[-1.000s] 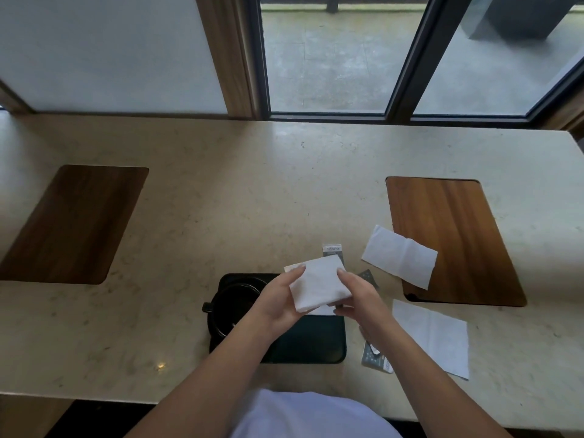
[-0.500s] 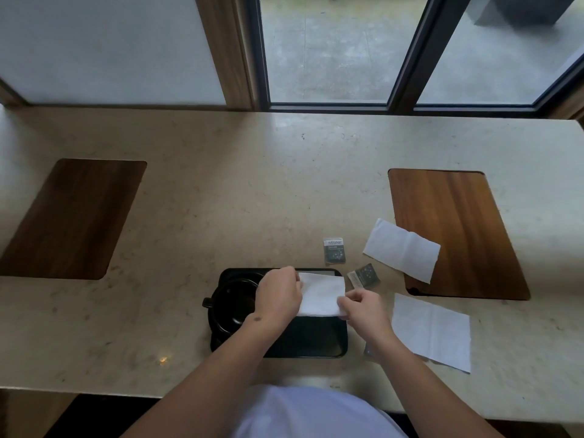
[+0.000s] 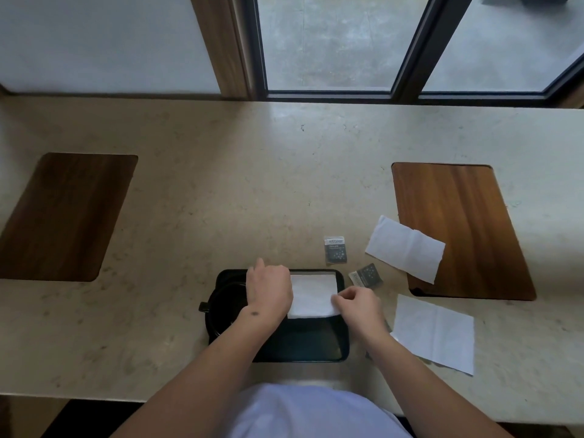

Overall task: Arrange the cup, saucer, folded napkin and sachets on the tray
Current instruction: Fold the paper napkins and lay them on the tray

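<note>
Cup (image 3: 226, 306) and saucer sit at the left end of the black tray (image 3: 316, 346). Left hand (image 3: 268, 294) presses flat, fingers extended, on the folded napkin (image 3: 313, 295) in the tray's far right part. Right hand (image 3: 358, 305) pinches the napkin's near right corner. Two sachets (image 3: 335, 249) lie on the counter beyond the tray.

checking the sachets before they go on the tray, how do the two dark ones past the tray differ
The far sachet lies square to the counter edge; the near sachet is turned at an angle. The far one sits further from the tray; the near one lies close to its right corner. Both are small dark packets flat on the counter, neither touched.
</note>
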